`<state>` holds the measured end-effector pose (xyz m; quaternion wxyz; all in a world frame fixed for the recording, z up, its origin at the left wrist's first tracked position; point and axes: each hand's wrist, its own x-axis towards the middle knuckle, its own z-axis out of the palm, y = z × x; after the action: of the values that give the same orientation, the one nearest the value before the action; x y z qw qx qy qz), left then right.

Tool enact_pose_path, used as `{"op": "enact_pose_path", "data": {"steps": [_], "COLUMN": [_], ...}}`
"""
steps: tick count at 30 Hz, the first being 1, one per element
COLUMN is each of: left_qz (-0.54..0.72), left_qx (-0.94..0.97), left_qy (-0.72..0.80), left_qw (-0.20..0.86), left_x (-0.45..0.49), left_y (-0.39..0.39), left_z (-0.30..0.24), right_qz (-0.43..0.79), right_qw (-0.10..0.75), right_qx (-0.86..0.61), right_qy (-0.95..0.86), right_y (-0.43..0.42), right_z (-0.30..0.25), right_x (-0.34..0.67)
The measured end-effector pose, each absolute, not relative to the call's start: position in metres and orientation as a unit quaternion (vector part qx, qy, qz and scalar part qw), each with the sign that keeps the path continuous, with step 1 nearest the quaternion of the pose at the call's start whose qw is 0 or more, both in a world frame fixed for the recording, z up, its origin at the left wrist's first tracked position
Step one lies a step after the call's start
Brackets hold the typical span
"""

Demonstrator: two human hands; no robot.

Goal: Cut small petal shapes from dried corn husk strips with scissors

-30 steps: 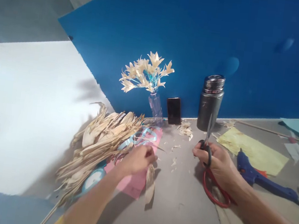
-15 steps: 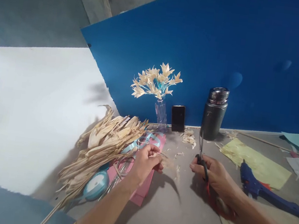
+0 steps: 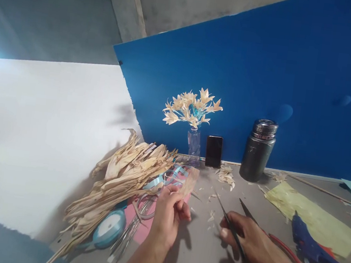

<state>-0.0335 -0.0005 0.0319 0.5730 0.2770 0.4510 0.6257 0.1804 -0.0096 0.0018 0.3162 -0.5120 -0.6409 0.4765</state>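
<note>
On the left, a big pile of dry husks [image 3: 124, 180] lies on the bench [image 3: 200, 258]. A round blue ribbon roll [image 3: 109, 228] sits at its near side. Just right of the roll lie some thin shiny wires [image 3: 131, 230], partly over a pink sheet [image 3: 144, 230].

Next comes the left hand [image 3: 169, 216]. Its thumb and fingers pinch a small, flat husk piece [image 3: 190, 182] — the piece sticks up past the fingers, toward the far side. Behind it, a clear vase [image 3: 194, 144] holds pale flowers [image 3: 193, 106] with blue stems. A dark phone [image 3: 213, 151] stands up just right of the vase. Near the phone lies a little heap of scraps [image 3: 226, 176].

The right hand [image 3: 242, 238] is curled around the scissors [image 3: 231, 226]. The blades are wide apart and point to the far left — they do not touch the husk piece. A red curved part shows on the far side of that hand.

Behind the scissors stands a dark flask [image 3: 258, 152]. Far to the right are a yellow sheet [image 3: 320, 224] and, nearer, a blue glue gun [image 3: 311, 246].
</note>
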Motion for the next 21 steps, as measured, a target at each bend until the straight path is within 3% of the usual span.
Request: {"op": "enact_pose_path", "data": {"steps": [4, 21], "left_qz": [0.595, 0.566], "left_qx": [0.302, 0.361], "left_qy": [0.482, 0.504], "left_qw": [0.568, 0.543], "left_x": [-0.027, -0.024], "left_y": [-0.014, -0.029], "left_z": [0.022, 0.014], "right_qz": [0.408, 0.489], "right_qw": [0.191, 0.236], "right_qx": [-0.544, -0.507], "right_qy": [-0.708, -0.670], "right_y": [-0.019, -0.020], "right_z": [0.010, -0.003], "right_x": [0.167, 0.163]}}
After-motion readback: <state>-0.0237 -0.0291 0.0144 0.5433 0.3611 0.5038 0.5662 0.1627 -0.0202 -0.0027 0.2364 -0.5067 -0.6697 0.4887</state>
